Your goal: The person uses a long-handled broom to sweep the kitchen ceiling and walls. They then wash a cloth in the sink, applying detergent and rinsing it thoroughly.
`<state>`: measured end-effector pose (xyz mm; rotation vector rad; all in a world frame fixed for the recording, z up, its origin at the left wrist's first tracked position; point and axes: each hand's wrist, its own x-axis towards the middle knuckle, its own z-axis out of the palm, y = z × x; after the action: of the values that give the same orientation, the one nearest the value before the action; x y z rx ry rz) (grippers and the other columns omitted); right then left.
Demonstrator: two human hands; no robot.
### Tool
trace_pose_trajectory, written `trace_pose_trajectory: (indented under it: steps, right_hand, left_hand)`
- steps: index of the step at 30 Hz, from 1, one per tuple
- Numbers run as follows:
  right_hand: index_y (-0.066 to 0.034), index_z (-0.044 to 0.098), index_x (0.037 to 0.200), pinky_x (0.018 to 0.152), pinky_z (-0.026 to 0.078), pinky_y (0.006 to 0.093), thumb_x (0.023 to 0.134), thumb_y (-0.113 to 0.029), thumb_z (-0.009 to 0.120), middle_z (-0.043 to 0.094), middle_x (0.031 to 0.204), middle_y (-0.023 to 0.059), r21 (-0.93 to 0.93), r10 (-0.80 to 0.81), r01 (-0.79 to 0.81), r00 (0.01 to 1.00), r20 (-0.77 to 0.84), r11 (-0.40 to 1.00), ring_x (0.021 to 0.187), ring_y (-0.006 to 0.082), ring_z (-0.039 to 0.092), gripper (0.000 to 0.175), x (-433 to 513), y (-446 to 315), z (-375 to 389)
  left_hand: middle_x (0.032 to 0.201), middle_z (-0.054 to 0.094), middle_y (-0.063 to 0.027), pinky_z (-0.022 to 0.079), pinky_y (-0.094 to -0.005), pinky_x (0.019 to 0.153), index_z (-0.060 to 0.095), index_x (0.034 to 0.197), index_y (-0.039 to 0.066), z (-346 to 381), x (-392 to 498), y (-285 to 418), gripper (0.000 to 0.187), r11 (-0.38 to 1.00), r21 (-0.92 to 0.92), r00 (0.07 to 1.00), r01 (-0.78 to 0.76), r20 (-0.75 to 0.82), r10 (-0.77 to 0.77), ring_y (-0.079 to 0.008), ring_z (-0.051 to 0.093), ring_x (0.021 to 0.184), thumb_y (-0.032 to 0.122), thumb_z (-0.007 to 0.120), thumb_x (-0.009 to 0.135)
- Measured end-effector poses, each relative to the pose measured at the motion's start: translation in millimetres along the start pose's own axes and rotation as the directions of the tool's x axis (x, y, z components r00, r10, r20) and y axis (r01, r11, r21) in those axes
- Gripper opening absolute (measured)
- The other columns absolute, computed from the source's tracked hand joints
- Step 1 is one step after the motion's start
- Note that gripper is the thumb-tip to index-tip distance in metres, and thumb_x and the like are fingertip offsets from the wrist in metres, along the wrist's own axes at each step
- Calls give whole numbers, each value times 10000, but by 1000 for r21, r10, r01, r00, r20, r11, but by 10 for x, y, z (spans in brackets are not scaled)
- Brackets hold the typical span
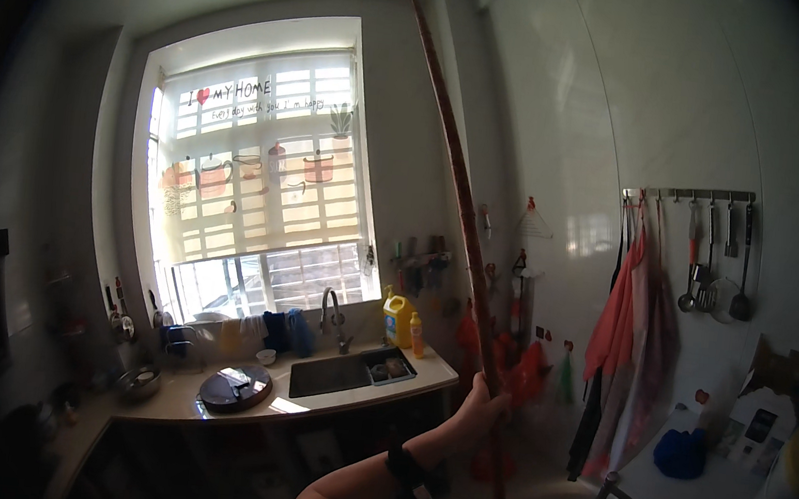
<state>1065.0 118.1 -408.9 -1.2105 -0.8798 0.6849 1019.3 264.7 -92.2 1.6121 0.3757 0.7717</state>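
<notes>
My left hand (473,412) is closed around a long reddish-brown pole (467,213), gripping it in its lower part. The pole stands slightly tilted, its top running past the upper edge of the picture. Its foot is near the bottom edge, beside something reddish. A dark watch (412,472) sits on my left wrist. Behind the hand, red plastic bags (529,373) hang near the wall. My right hand is out of view.
A counter (281,406) holds a sink (331,377), a round lid (235,387) and a yellow jug (398,320). Aprons (616,309) and utensils (705,293) hang on a wall rail. At right, a table (665,497) bears a blue cloth-like bundle (680,453). A window (270,163) has a printed blind.
</notes>
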Motion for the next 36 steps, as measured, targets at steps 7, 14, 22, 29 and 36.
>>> trace_pose_trajectory:
  steps: [7,14,22,29,36]
  right_hand:
    - [-60,519,655,457,361,310,681,-84,684,463,526,-10,-32,194,-192,968,158,981,498,116,441,169,-528,142,67]
    - [-72,529,609,418,337,322,697,-137,673,471,504,14,-144,181,-161,974,139,976,453,116,432,180,-750,-19,252]
    - [-60,529,563,443,360,337,719,-194,676,478,490,19,-150,301,-290,952,57,945,478,127,467,252,-402,-460,1094]
    - [-7,554,634,506,388,315,731,-183,672,504,533,15,-107,115,-110,992,44,988,532,121,483,232,180,-1195,2233]
    - [-84,487,591,379,331,242,750,-166,687,442,492,-25,-17,315,-314,948,46,949,405,82,434,268,659,-1381,2855]
  left_hand:
    - [867,472,-50,441,-267,681,352,1095,69,-19,-583,-32,281,999,-44,999,-20,37,22,-131,530,755,96,508,863]
    - [848,476,-48,468,-273,614,357,1039,82,-226,-752,-45,219,994,-74,996,-85,2,86,-132,528,716,97,494,869]
    - [830,501,-64,468,-295,645,372,1038,58,-1217,-456,221,234,990,-89,993,-107,-59,102,-155,534,700,103,510,855]
    - [726,469,-53,481,-314,546,391,946,71,-2548,111,811,167,981,-116,984,-156,-107,144,-165,509,589,87,517,838]
    - [706,476,-66,464,-331,537,417,920,62,-3233,343,1157,155,963,-178,976,-204,-114,186,-184,510,582,73,534,820]
